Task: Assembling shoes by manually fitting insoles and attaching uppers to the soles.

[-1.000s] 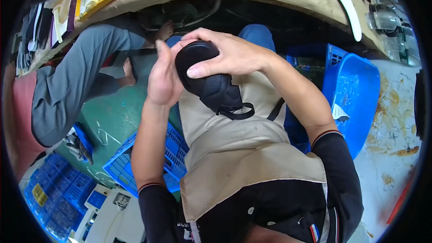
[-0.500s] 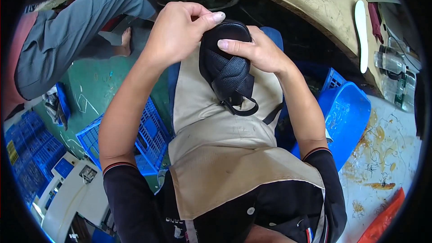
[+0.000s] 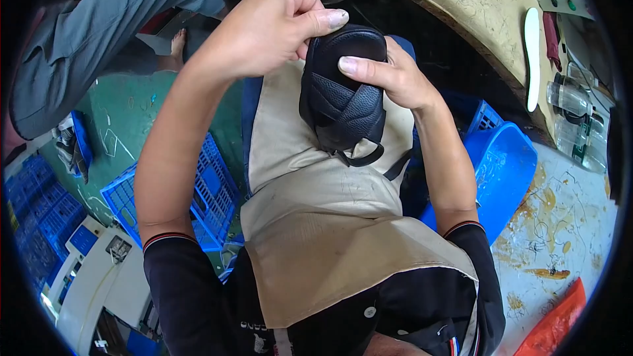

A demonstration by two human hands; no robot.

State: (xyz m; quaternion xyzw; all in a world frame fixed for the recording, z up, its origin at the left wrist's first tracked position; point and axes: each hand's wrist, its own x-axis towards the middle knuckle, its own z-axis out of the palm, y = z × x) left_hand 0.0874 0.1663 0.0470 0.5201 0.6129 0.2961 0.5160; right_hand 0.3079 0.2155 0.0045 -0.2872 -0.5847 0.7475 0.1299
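A black leather shoe upper (image 3: 343,95) with a woven strap front and a thin heel loop is held up in front of my chest. My left hand (image 3: 264,26) grips its top edge from the left, thumb stretched across. My right hand (image 3: 389,76) holds its right side, thumb pressed on the top of the leather. Under it lies my beige apron (image 3: 316,204) over a black shirt.
A blue plastic basin (image 3: 504,171) sits at my right on a stained work surface. Blue crates (image 3: 204,191) stand at my left on a green floor. Another person's grey trouser leg (image 3: 92,33) crosses the upper left. A curved beige bench (image 3: 475,6) with a white insole lies beyond.
Both hands have brought the shoe upper lower and nearer. My left hand shifted from its side to its top edge, and my right thumb now presses on top.
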